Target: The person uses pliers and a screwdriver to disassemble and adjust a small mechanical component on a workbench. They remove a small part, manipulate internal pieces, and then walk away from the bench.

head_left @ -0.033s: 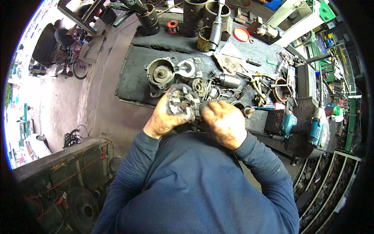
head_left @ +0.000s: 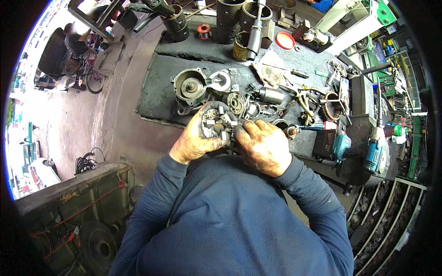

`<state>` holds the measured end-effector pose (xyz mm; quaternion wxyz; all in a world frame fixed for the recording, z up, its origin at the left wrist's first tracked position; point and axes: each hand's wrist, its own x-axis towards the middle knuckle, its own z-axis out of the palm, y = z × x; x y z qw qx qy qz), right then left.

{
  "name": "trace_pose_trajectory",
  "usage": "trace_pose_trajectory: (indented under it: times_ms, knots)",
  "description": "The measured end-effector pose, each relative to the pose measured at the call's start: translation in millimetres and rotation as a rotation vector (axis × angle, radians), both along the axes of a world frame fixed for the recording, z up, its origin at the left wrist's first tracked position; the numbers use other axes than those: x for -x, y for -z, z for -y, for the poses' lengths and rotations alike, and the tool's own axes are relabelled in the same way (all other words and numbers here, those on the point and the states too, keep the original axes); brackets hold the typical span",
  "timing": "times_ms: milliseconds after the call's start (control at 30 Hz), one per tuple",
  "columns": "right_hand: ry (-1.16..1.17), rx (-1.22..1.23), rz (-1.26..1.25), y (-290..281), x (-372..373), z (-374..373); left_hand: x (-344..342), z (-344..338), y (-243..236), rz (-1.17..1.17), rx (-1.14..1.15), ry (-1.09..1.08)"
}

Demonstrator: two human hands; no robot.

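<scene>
A round metal brush holder point(head_left: 219, 123) with several small block-shaped parts around its middle faces up in front of my chest. My left hand point(head_left: 189, 143) is closed around its left and lower rim, thumb along the near side. On the other side my right hand point(head_left: 264, 148) is curled, its fingertips pressed against the right edge; the exact grip is partly hidden under the knuckles. Just beyond lie an open round motor housing point(head_left: 188, 94) with a shaft end in its centre and a round end cover point(head_left: 235, 103).
A dark workbench point(head_left: 154, 92) carries a cylindrical motor point(head_left: 271, 95), yellow-handled pliers point(head_left: 302, 102), a rag point(head_left: 270, 73), a red lid point(head_left: 285, 40) and tall dark cans point(head_left: 228, 20). Two teal power tools point(head_left: 340, 146) point(head_left: 376, 154) are at right. Far left, another person point(head_left: 73, 41) sits.
The brush holder has tilted in my left hand, so its inner face shows more fully. My right hand's fingers have shifted slightly at its edge.
</scene>
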<state>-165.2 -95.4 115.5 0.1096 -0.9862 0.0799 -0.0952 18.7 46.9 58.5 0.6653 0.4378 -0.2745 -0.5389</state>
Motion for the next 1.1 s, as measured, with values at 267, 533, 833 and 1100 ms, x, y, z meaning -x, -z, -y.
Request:
trace_pose_trajectory:
  times_ms: [267, 533, 833, 1100]
  knots:
    - [0.058, -0.04, 0.046, 9.0, 6.6, 13.7, -3.0, 6.5, -18.5, -0.023, -0.017, 0.091]
    - [-0.086, -0.199, -0.076, 0.9, 6.1, 27.8, -0.9, 8.4, -21.0, 0.06, -0.065, 0.181]
    - [-0.157, -0.184, 0.068, 12.8, 7.4, 23.7, -11.8, 5.8, -20.6, -0.02, -0.084, 0.231]
    - [0.088, -0.269, 0.169, 13.8, 17.6, 28.9, -1.4, 6.9, -18.6, -0.013, -0.04, 0.172]
